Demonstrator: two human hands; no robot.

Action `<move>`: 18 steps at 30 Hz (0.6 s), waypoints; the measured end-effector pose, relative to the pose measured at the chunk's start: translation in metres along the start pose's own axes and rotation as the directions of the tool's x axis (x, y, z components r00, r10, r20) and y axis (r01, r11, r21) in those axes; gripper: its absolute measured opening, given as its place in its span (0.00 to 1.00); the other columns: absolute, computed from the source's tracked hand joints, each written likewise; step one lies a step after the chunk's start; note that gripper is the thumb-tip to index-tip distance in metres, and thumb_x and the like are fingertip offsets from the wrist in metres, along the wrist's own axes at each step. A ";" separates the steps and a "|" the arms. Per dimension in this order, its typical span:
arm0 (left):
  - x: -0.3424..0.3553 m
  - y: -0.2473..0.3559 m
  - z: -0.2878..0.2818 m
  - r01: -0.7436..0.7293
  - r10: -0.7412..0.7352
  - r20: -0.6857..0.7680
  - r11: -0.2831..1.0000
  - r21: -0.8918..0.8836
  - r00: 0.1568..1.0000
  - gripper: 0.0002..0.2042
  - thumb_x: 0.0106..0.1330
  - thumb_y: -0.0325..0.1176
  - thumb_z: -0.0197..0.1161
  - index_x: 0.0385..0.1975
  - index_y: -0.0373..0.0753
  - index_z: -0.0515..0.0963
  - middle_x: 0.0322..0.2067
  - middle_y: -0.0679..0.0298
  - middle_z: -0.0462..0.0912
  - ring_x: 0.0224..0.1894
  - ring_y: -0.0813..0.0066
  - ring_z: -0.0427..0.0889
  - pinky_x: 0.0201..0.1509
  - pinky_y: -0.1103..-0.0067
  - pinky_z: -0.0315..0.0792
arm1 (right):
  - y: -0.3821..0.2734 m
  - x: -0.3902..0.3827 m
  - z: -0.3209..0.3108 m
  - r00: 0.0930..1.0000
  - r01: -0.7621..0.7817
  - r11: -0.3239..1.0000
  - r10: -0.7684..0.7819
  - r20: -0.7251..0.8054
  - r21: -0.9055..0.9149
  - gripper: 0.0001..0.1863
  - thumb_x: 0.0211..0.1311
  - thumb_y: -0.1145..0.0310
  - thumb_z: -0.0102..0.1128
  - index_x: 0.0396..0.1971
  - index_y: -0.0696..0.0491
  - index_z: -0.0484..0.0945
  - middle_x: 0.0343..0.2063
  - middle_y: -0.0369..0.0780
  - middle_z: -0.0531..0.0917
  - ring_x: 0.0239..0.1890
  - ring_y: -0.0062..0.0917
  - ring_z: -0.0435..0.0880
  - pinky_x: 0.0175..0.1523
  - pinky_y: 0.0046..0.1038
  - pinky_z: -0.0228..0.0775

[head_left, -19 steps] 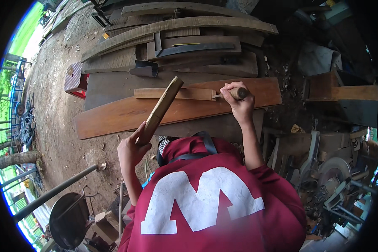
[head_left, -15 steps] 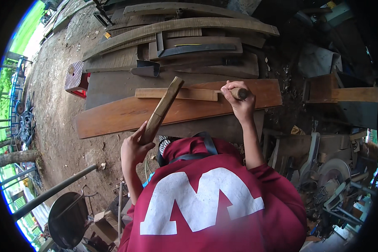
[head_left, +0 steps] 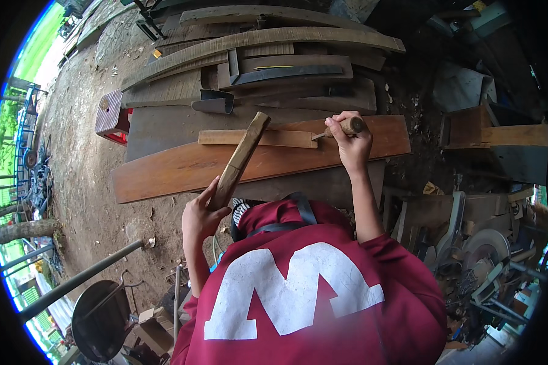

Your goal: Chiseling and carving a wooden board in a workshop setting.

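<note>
My left hand point(head_left: 202, 216) is closed round the lower end of a squared wooden stick point(head_left: 245, 155), which slants up to the right above the work. In my right hand point(head_left: 355, 149) is a chisel point(head_left: 352, 126) with a round wooden handle. Its thin blade points left and meets the right end of a short wooden strip point(head_left: 286, 139), or comes very near it; contact cannot be made out exactly. That strip lies on a broad reddish-brown plank point(head_left: 164, 176), partly hidden behind the stick.
Beyond the plank lie several long boards point(head_left: 268, 38), a dark metal square point(head_left: 286, 74) and a curled dark sheet point(head_left: 213, 101). A checkered-top red stool point(head_left: 111, 115) stands at the left. Machinery with a round disc point(head_left: 486, 246) fills the lower right.
My left hand and the stick have shifted slightly right. My right hand has turned the chisel, so its blade now shows at the strip's end.
</note>
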State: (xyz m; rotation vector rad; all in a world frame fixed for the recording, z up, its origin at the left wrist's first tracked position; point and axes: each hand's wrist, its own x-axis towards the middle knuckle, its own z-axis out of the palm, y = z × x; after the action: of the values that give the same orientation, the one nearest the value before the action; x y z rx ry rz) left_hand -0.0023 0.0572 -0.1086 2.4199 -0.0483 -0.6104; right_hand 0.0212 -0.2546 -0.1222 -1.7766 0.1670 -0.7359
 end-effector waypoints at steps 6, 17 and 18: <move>0.001 0.003 0.005 -0.004 0.005 -0.017 0.997 0.081 1.000 0.35 0.35 0.37 0.65 0.51 0.58 0.64 0.28 0.55 0.78 0.29 0.65 0.79 0.35 0.75 0.71 | -0.007 0.003 -0.001 0.980 -0.015 0.999 0.021 0.199 -0.028 0.06 0.48 0.76 0.59 0.22 0.57 0.70 0.21 0.35 0.75 0.27 0.17 0.75 0.37 0.19 0.67; -0.021 0.106 -0.050 -0.302 0.427 -0.060 0.526 -0.795 0.902 0.36 0.37 0.23 0.67 0.52 0.31 0.61 0.40 0.56 0.74 0.41 0.75 0.73 0.47 0.81 0.64 | 0.004 0.004 0.015 0.990 -0.103 0.994 0.098 0.105 0.041 0.08 0.49 0.72 0.58 0.19 0.55 0.68 0.14 0.32 0.70 0.20 0.11 0.67 0.27 0.15 0.61; -0.020 0.111 -0.051 -0.379 0.508 -0.084 0.512 -0.771 0.857 0.36 0.37 0.24 0.68 0.52 0.30 0.61 0.40 0.55 0.75 0.42 0.75 0.73 0.47 0.81 0.64 | -0.006 0.005 0.017 0.996 0.006 1.000 -0.008 0.091 0.031 0.08 0.49 0.72 0.57 0.18 0.56 0.68 0.13 0.31 0.67 0.18 0.12 0.62 0.25 0.15 0.58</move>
State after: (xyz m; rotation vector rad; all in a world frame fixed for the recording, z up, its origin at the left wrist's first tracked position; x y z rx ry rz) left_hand 0.0145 0.0015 0.0010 1.4137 -0.3921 -0.4370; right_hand 0.0327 -0.2410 -0.1172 -1.7783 0.0879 -0.6579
